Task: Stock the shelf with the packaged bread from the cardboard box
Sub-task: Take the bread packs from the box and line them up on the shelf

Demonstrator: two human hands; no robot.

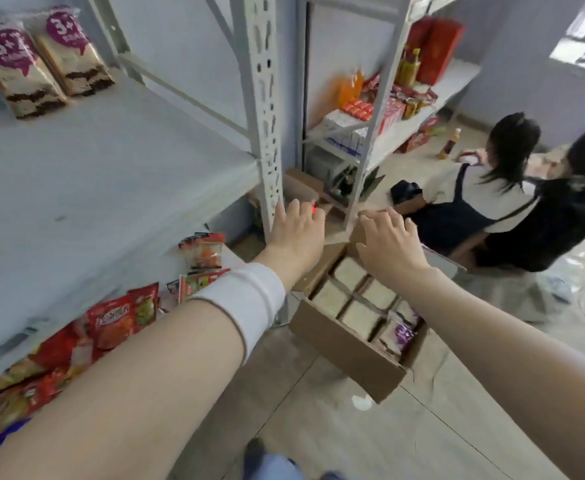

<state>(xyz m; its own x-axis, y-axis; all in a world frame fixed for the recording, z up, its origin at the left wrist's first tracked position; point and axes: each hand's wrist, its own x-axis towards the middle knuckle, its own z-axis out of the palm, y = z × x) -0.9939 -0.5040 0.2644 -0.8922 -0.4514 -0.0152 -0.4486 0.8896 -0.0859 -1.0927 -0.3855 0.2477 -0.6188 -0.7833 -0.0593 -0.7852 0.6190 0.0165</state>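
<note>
An open cardboard box [339, 344] stands on the floor right of the grey shelf [118, 174], holding several clear-wrapped bread packs [351, 271] set upright. Two bread packs [41, 67] with purple labels lie at the back left of the shelf. My left hand [296, 230] hovers above the box's far left corner, next to the shelf post, fingers loosely spread and holding nothing. My right hand [386, 242] is over the box's far edge, fingers relaxed and empty. A white band wraps my left wrist.
Red snack bags [118, 320] fill the lower shelf level under my left arm. A perforated steel post [267, 109] stands at the shelf corner. A second rack [388, 109] with goods is beyond. Two people [513, 202] crouch on the floor at the right.
</note>
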